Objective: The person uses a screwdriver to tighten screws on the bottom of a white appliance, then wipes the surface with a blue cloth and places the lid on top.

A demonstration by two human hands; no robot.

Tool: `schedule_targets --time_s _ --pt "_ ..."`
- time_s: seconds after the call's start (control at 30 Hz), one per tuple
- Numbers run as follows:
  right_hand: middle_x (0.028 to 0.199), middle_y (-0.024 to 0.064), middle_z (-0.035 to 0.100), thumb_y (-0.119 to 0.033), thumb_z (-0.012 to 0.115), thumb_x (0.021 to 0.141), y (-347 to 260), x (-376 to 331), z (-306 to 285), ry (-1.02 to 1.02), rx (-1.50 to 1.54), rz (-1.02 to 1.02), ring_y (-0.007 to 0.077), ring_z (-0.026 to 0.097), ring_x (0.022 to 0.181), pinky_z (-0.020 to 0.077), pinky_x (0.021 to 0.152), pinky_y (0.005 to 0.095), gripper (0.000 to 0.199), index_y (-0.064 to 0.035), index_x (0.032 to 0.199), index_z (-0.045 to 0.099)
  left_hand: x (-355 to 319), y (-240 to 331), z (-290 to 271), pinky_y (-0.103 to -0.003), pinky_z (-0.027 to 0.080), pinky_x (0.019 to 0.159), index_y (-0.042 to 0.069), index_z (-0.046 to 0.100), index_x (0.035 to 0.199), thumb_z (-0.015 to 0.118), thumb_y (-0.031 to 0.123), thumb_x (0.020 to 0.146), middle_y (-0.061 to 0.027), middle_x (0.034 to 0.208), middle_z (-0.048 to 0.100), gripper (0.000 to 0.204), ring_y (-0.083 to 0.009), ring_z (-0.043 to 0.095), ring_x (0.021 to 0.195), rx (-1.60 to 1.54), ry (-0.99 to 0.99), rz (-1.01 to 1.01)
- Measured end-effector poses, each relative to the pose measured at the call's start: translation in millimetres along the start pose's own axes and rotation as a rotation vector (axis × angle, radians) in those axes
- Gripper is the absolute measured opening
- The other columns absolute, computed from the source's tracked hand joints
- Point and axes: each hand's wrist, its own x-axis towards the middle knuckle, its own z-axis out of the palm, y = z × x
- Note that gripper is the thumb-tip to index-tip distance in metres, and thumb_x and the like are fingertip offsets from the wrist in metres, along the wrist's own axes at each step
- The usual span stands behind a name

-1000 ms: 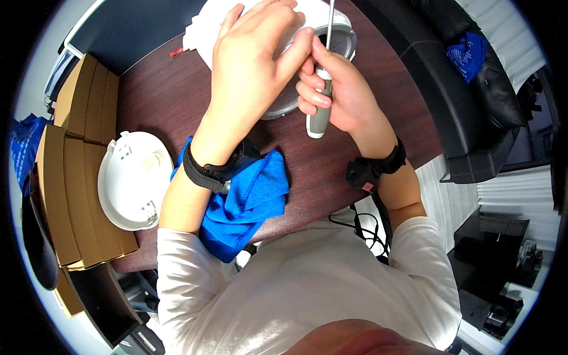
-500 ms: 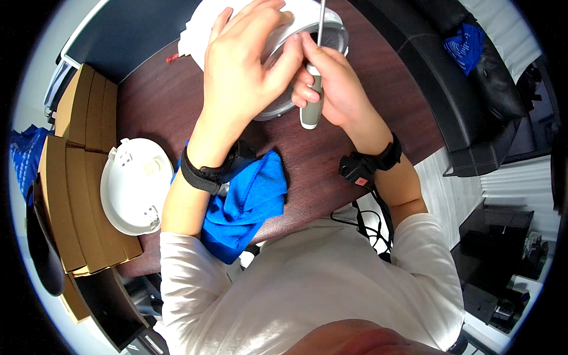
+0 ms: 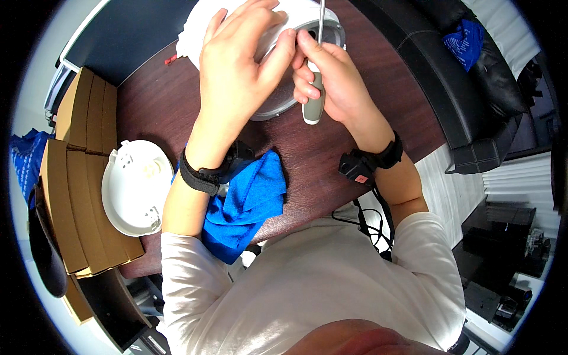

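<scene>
My right hand (image 3: 334, 77) is closed around the grey-and-white handle of a screwdriver (image 3: 314, 100), whose metal shaft points up past the top edge. Over a white rounded appliance (image 3: 303, 10) with a grey rim, my left hand (image 3: 234, 68) lies with its fingers spread. The left thumb reaches across and comes close to the right thumb tip, and whether something tiny sits between them is hidden. Part of the appliance's clear, round lower edge (image 3: 277, 110) shows beneath my hands. Both wrists wear black straps.
A blue cloth (image 3: 245, 204) lies by my left forearm at the table's near edge. Left of it, a white oval cover (image 3: 135, 192) leans against cardboard boxes (image 3: 89, 201). A small red object (image 3: 171, 60) rests near the dark panel (image 3: 136, 35). A black sofa (image 3: 441, 77) stands on the right.
Both hands shift very slightly up and to the left, the screwdriver handle with the right one. The cloth and the white cover stay in place on the table.
</scene>
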Motion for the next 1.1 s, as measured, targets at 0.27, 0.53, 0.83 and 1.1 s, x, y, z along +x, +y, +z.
schedule_targets --time_s 0.27,0.53,0.83,1.1 --pt "0.059 -0.0008 0.046 -0.039 0.052 0.097 4.4 -0.1 2.0 -0.026 -0.004 0.052 0.0082 0.042 0.041 0.0385 0.043 0.0251 0.042 -0.0020 0.078 0.055 -0.2 0.2 -0.2 -0.038 0.046 0.094 0.002 0.066 0.096 0.065 0.012 0.085 -0.0117 0.108 0.068 0.015 -0.0288 0.060 0.112 -0.021 0.003 -0.028" --pt "0.055 -0.0008 0.045 -0.042 0.052 0.096 3.1 2.3 2.9 0.024 -0.018 0.037 0.0082 0.042 0.039 0.0381 0.042 0.0252 0.045 -0.0020 0.076 0.055 -0.5 -2.4 1.4 -0.037 0.046 0.094 0.003 0.066 0.097 0.066 0.013 0.084 -0.0122 0.109 0.068 0.016 -0.0289 0.061 0.112 -0.013 0.014 0.012" --pt "0.055 -0.0005 0.045 -0.042 0.052 0.096 5.0 0.9 3.6 -0.003 -0.011 0.055 0.0080 0.041 0.039 0.0373 0.041 0.0249 0.047 -0.0020 0.073 0.054 -0.7 0.7 0.3 -0.036 0.048 0.092 0.003 0.066 0.096 0.067 0.014 0.084 -0.0122 0.108 0.068 0.016 -0.0279 0.062 0.110 -0.018 0.009 -0.028" --pt "0.056 -0.0006 0.044 -0.044 0.052 0.095 -0.7 1.9 5.4 0.033 -0.029 0.041 0.0081 0.041 0.039 0.0380 0.042 0.0249 0.048 -0.0023 0.072 0.054 -1.2 -2.5 1.7 -0.036 0.047 0.093 0.003 0.066 0.096 0.062 0.011 0.087 -0.0120 0.108 0.068 0.013 -0.0272 0.062 0.110 -0.016 0.010 -0.029"
